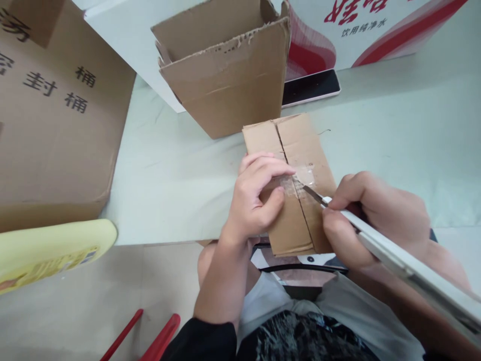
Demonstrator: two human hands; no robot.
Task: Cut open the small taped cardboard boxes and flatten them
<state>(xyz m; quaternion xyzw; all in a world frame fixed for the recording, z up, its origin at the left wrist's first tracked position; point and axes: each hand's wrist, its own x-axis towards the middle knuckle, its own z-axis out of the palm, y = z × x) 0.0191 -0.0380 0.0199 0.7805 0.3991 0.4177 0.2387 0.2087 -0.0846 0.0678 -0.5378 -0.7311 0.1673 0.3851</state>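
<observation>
A small flat cardboard box [298,138] lies at the front edge of the table, its lid seam running lengthwise. Clear tape [307,175] crosses the seam near the middle and looks torn or wrinkled. My left hand [253,193] grips the box from its left side, index fingertip on the tape and thumb resting on the lid. A white utility knife [370,238] with its blade out is pinched in my right hand [379,210]. The blade tip points at the taped seam, close to my left index finger; whether it touches the tape I cannot tell.
An open-topped cardboard box [229,90] stands just behind. A phone-like dark slab [311,87] lies by a white and red carton [376,40]. At left are a large printed carton [60,140] and a yellow object [56,250]. Red legs [161,336] show below.
</observation>
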